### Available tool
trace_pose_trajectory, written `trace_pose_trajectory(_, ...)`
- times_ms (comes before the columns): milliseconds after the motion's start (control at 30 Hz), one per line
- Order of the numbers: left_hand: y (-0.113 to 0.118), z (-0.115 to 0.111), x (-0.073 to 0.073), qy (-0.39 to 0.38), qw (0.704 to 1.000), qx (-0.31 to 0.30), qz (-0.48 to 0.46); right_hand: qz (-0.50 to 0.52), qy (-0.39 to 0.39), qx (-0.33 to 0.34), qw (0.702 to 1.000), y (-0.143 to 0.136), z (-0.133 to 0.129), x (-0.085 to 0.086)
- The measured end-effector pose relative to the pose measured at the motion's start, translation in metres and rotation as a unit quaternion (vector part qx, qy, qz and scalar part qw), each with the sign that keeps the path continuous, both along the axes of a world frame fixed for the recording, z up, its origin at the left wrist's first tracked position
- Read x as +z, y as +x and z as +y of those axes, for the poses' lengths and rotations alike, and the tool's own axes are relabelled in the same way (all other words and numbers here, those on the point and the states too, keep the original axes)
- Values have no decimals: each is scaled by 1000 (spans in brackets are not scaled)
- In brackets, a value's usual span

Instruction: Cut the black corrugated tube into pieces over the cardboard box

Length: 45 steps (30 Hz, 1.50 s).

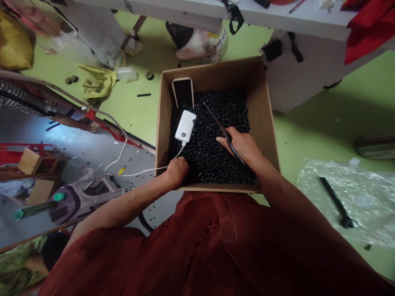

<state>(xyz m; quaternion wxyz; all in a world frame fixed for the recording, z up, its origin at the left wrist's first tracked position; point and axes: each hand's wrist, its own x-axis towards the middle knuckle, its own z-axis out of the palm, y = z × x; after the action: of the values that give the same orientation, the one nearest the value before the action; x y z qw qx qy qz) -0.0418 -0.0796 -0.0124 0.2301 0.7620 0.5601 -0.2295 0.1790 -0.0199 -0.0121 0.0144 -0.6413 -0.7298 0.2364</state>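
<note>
A cardboard box (pixel 268 123) holds a thick layer of small black pieces (pixel 212 152). Inside its lower left corner, my left hand (pixel 178 169) is closed over the pieces; whatever it grips is hidden. My right hand (pixel 242 146) is wrapped round a long, thin dark tool (pixel 216 118), perhaps scissors or tweezers, whose tip points to the upper left above the pieces. On the pieces at the left lies a white power bank (pixel 185 126) with a white cable plugged in. A phone (pixel 183 92) with a dark screen leans upright at the back left of the box.
A white table edge (pixel 191 16) runs across the top. Yellow cloth (pixel 98 81) and a tape roll (pixel 149 75) lie left of the box. At the right are clear plastic (pixel 370 197) and a black strip (pixel 335 195). The white cable (pixel 145 170) crosses the box's left wall.
</note>
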Motion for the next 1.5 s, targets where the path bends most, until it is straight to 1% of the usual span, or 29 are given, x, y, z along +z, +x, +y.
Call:
trace_pose_trajectory(67, 2, 2, 5, 11, 998, -15, 53, 0, -1, 1, 1000, 0, 0, 0)
trace_pose_trajectory(133, 4, 5, 11, 19, 997, -50, 64, -4, -4, 2, 1000, 0, 0, 0)
trace_pose_trajectory(233, 10, 11, 16, 19, 994, -109, 8, -7, -6, 5, 1000, 0, 1, -1)
trace_pose_trajectory(300, 15, 15, 18, 16, 991, -122, -43, -7, -7, 7, 1000, 0, 1, -1)
trace_pose_trajectory(367, 21, 20, 18, 24, 990, -109, -84, -10, -10, 10, 1000, 0, 1, -2)
trace_pose_trajectory(433, 26, 25, 18, 36, 989, -82, -118, -15, -8, 10, 1000, 0, 1, -3)
trace_pose_trajectory(500, 31, 31, 21, 41, 984, -44, -166, -15, -3, 9, 1000, 0, 1, -4)
trace_pose_trajectory(533, 34, 34, 23, 41, 978, -19, -205, -13, -2, 9, 1000, 0, 1, -4)
trace_pose_trajectory(567, 36, 37, 27, 39, 966, 13, -254, -10, 0, 9, 1000, 0, 1, -4)
trace_pose_trajectory(600, 39, 39, 32, 30, 949, 53, -310, -4, 2, 7, 1000, 1, 1, -4)
trace_pose_trajectory(633, 41, 41, 37, 13, 924, 103, -367, 3, 5, 3, 1000, 1, 2, -3)
trace_pose_trajectory(667, 43, 43, 44, -13, 893, 160, -420, 12, 9, -3, 1000, 2, 2, -2)
trace_pose_trajectory(733, 48, 46, 58, -80, 817, 283, -496, 37, 16, -20, 999, 3, 2, -1)
trace_pose_trajectory(800, 52, 49, 71, -127, 735, 374, -551, 60, 20, -31, 997, 4, 2, 1)
trace_pose_trajectory(867, 56, 53, 77, -137, 666, 420, -600, 73, 24, -37, 996, 4, 2, 2)
trace_pose_trajectory(900, 58, 56, 77, -134, 640, 433, -621, 76, 25, -40, 996, 4, 2, 2)
trace_pose_trajectory(967, 61, 64, 71, -129, 601, 451, -647, 83, 24, -44, 995, 4, 2, 2)
trace_pose_trajectory(1033, 63, 72, 59, -126, 574, 470, -658, 98, 22, -41, 994, 4, 1, 1)
trace_pose_trajectory(1100, 61, 80, 45, -122, 557, 493, -657, 113, 29, -39, 992, 4, 2, -1)
trace_pose_trajectory(1200, 55, 88, 33, -126, 562, 502, -645, 124, 40, -43, 990, 5, 2, -3)
trace_pose_trajectory(1267, 50, 89, 30, -124, 565, 501, -644, 130, 43, -41, 990, 5, 2, -3)
trace_pose_trajectory(1300, 48, 89, 30, -122, 561, 502, -647, 134, 44, -39, 989, 5, 1, -4)
trace_pose_trajectory(1400, 43, 88, 30, -118, 538, 510, -660, 145, 49, -28, 988, 4, 0, -5)
trace_pose_trajectory(1500, 40, 88, 29, -118, 513, 516, -676, 167, 55, 4, 984, 3, 0, -7)
